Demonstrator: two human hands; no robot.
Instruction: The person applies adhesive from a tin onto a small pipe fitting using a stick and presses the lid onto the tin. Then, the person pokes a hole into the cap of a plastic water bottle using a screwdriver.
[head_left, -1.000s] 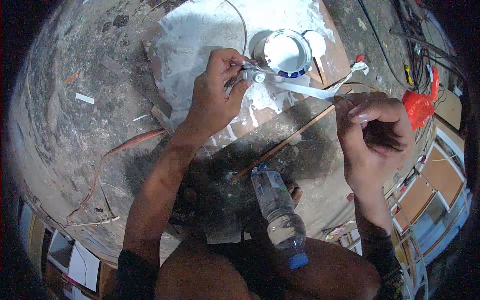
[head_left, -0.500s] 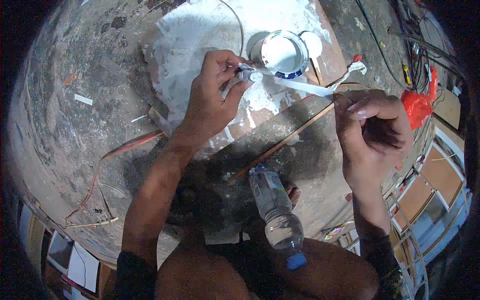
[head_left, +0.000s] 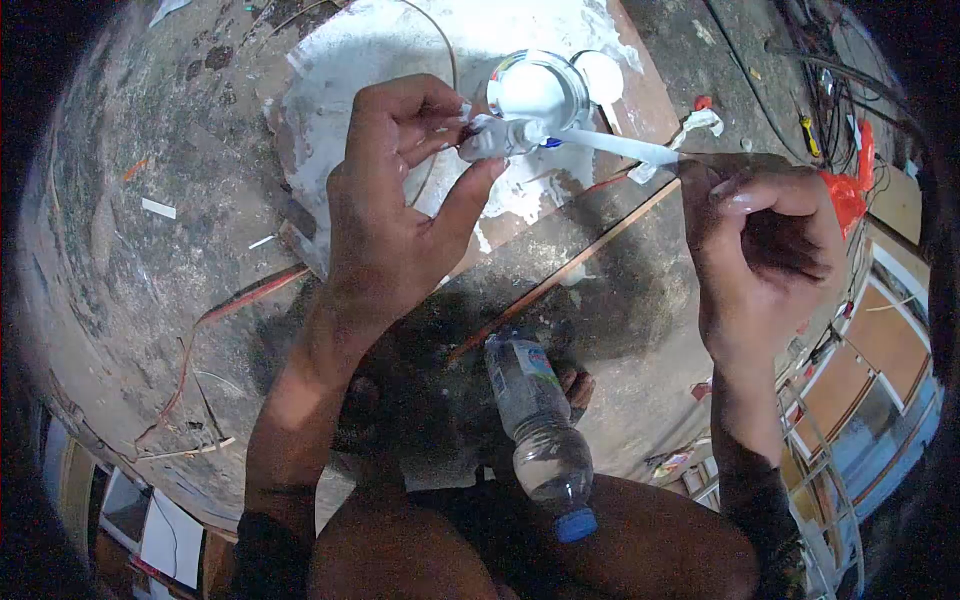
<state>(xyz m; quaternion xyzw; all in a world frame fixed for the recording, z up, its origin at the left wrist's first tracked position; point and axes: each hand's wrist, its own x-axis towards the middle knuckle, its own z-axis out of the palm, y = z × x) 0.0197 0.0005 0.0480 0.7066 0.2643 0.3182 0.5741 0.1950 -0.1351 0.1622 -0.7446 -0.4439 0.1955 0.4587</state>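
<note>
My left hand (head_left: 385,190) grips a small, whitish, partly see-through piece (head_left: 490,138) between thumb and fingers; its exact kind is unclear. From its right end a narrow white strip (head_left: 620,147), which looks like tape, runs taut across to my right hand (head_left: 760,235). The strip's far end is pinched between my right thumb and forefinger. Just behind the small piece stands an open can of white paint (head_left: 537,90), its lower rim partly covered. A round white lid (head_left: 600,77) lies beside it.
A paint-smeared board (head_left: 350,70) lies under the can. Near my legs is a clear plastic bottle (head_left: 545,430) with a blue cap. A thin wooden strip (head_left: 575,262) crosses the floor. Red plastic (head_left: 848,195) and dark cables (head_left: 840,90) lie at the right.
My left hand has come closer to the camera, showing more of the small piece. My right hand has shifted slightly right and down. The view has turned a little, moving the can leftward.
</note>
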